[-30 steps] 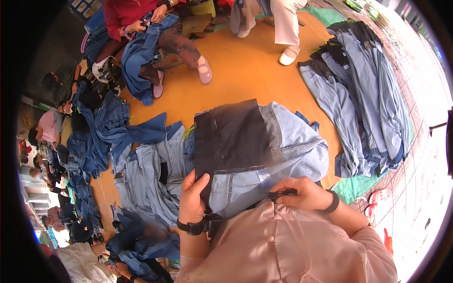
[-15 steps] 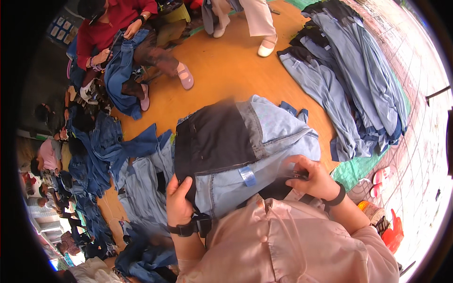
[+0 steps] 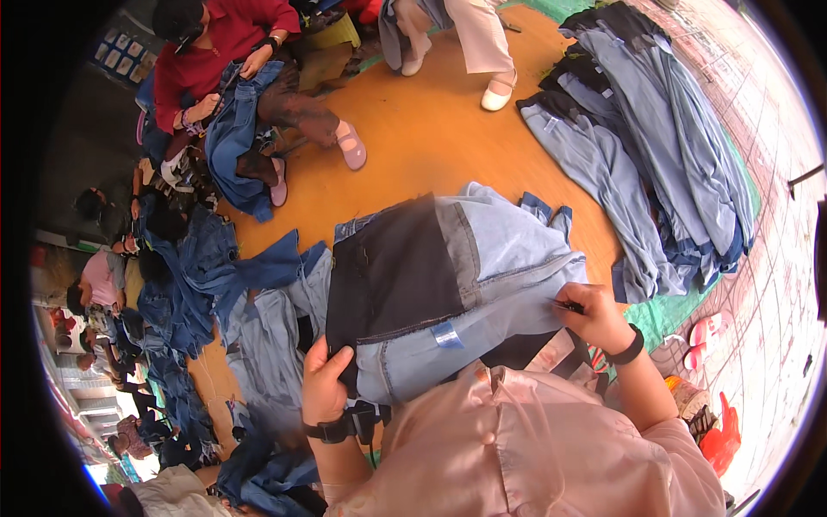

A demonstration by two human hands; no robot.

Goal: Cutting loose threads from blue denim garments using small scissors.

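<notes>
Your left forearm [image 3: 339,465] rises almost straight up from the lower edge, roughly in line with the hand. Your left hand [image 3: 326,385] is set in a pinch — thumb [image 3: 342,359] on the near side and pointing upward, fingers mostly out of sight behind it. Your right forearm [image 3: 648,392] slants up and inward from the lower right. Your right hand [image 3: 594,320] sits higher than the left — fingers [image 3: 575,296] curled in. The two hands are well apart.
</notes>
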